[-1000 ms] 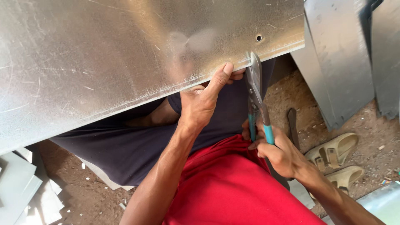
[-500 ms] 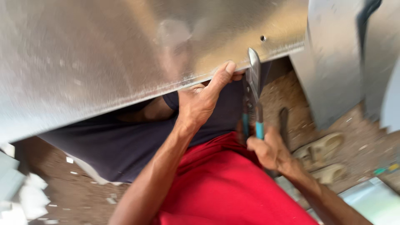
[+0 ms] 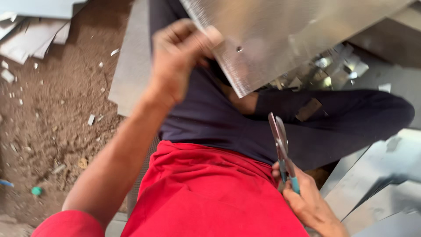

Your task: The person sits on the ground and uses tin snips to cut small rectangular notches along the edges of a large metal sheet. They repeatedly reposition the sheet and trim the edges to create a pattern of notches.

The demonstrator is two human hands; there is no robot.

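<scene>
So the metal sheet is now being gripped at its corner edge by the left hand and has been swung up and away, over the lap. The tin snips are being clutched by the handles in the right hand, blades closed, pulled clear of the sheet. Offcuts are lying behind.

Bare dirt floor is carrying scattered pale scraps, stacked grey sheet offcuts upper left, shiny cuttings upper right.
</scene>
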